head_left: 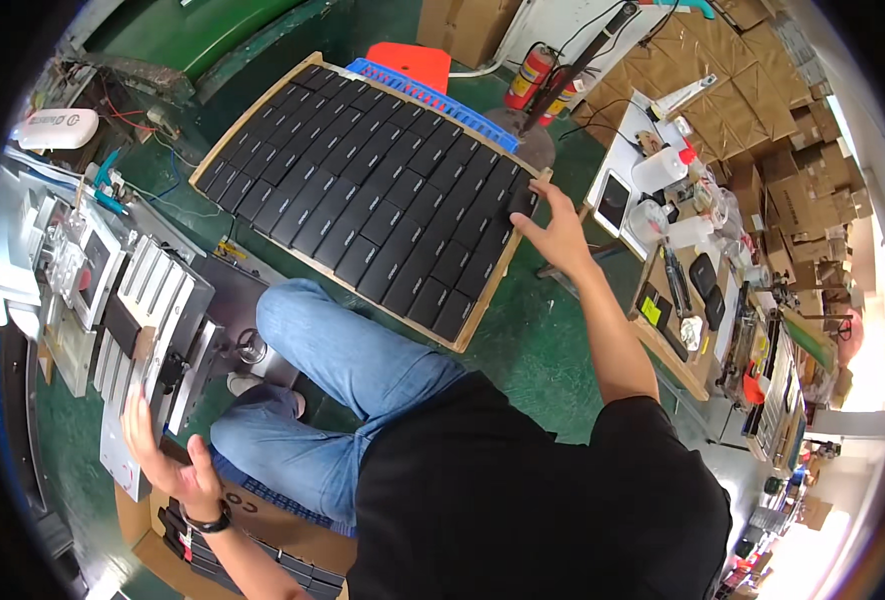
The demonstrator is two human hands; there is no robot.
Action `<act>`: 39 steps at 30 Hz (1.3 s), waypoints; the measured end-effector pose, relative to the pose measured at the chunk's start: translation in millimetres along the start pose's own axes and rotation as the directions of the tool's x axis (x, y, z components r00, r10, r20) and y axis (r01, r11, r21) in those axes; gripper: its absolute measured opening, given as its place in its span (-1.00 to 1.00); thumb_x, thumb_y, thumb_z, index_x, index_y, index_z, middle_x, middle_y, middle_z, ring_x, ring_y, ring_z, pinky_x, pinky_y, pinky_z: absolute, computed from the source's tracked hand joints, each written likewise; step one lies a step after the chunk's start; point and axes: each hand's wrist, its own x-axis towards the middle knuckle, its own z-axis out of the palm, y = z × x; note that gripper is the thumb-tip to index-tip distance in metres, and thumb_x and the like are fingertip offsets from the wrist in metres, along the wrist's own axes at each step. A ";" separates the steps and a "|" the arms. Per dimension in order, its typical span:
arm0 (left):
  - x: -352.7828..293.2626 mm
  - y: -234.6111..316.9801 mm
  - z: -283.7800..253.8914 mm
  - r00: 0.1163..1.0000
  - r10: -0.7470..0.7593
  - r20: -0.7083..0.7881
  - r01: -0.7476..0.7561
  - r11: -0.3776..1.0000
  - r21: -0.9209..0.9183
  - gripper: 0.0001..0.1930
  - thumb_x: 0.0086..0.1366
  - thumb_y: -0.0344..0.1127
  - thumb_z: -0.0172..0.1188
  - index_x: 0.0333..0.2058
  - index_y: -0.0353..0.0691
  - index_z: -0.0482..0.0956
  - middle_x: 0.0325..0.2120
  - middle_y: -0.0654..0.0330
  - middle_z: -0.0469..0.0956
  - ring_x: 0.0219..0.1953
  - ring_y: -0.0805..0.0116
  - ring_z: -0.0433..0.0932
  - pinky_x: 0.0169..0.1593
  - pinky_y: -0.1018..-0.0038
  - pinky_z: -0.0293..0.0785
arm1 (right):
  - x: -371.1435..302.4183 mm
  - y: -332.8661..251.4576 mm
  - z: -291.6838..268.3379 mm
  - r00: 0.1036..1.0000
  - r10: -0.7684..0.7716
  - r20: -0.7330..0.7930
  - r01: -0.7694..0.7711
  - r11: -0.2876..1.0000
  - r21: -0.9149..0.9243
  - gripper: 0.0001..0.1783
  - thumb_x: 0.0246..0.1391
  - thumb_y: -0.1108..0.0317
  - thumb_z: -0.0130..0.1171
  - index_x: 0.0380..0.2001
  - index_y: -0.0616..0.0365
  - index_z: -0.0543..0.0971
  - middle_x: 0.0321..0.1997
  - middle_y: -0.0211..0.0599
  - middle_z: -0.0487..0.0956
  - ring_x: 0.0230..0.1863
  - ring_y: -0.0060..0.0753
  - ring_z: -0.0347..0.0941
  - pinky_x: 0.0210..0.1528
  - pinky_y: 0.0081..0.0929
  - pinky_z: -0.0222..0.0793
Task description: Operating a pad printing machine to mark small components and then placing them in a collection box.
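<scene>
A wooden-edged tray (460, 344) in front of me is covered with rows of flat black rectangular cases (348, 200), each with a small pale print. My right hand (560, 235) is at its far right corner, thumb and fingers closed around the sides of one black case (526, 202). That case still lies at the end of its row. On my left, my left hand (168, 462) is raised with its fingers stretched out and holds nothing. It is nearest a grooved metal fixture (168, 290), on which a dark flat piece (123, 326) rests.
Below my left forearm stands an open cardboard box (303, 540) with more black pieces. A blue plastic crate (433, 97) and two fire extinguishers (531, 75) are beyond the tray. To the right, a side table (618, 150) carries bottles and a phone-like device (614, 200).
</scene>
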 end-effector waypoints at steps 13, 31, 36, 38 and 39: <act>-193.5 -21.7 -74.5 0.616 -0.674 -0.408 0.754 0.655 0.056 -0.51 0.54 -0.41 0.28 0.38 -0.31 0.48 0.27 -0.03 0.58 0.23 0.11 0.61 0.37 0.28 0.51 | 4.1 10.2 19.7 0.994 -0.097 0.048 0.098 0.995 -0.028 -0.26 0.22 0.30 0.41 0.46 0.12 0.50 0.34 -0.15 0.67 0.31 -0.13 0.61 0.44 -0.26 0.40; -239.4 -138.4 -60.1 0.324 -0.946 -0.032 0.788 0.251 0.562 -0.35 0.19 -0.17 0.41 0.26 -0.26 0.60 0.25 -0.08 0.59 0.24 -0.21 0.51 0.25 0.07 0.53 | 42.1 -106.9 23.0 0.894 -0.389 0.222 0.377 0.921 0.095 -0.35 0.39 0.35 0.29 0.48 0.21 0.41 0.42 -0.03 0.50 0.35 -0.04 0.49 0.46 -0.17 0.35; -256.4 -156.2 -60.9 0.383 -0.924 -0.012 0.758 0.307 0.575 -0.28 0.21 -0.14 0.40 0.34 -0.25 0.54 0.27 -0.09 0.58 0.27 -0.21 0.52 0.28 0.04 0.50 | 35.3 -196.3 54.6 0.812 -0.529 0.247 0.501 0.848 0.171 -0.34 0.28 0.48 0.28 0.44 0.21 0.45 0.40 -0.03 0.53 0.34 -0.06 0.51 0.46 -0.19 0.38; -256.6 -149.5 -64.3 0.520 -0.849 -0.095 0.781 0.427 0.456 -0.28 0.21 -0.16 0.43 0.33 -0.31 0.54 0.24 -0.10 0.60 0.22 -0.16 0.57 0.26 0.07 0.52 | 30.8 -234.4 66.3 0.756 -0.602 0.258 0.534 0.795 0.287 -0.33 0.22 0.50 0.30 0.41 0.21 0.48 0.38 -0.06 0.53 0.33 -0.07 0.50 0.46 -0.20 0.38; -247.6 -140.2 -71.2 0.577 -0.806 -0.131 0.773 0.488 0.405 -0.28 0.22 -0.17 0.44 0.33 -0.35 0.54 0.21 -0.12 0.61 0.19 -0.12 0.59 0.26 0.10 0.53 | 29.8 -254.6 72.0 0.724 -0.641 0.255 0.557 0.762 0.331 -0.33 0.21 0.52 0.30 0.40 0.21 0.48 0.37 -0.07 0.53 0.33 -0.07 0.51 0.46 -0.20 0.39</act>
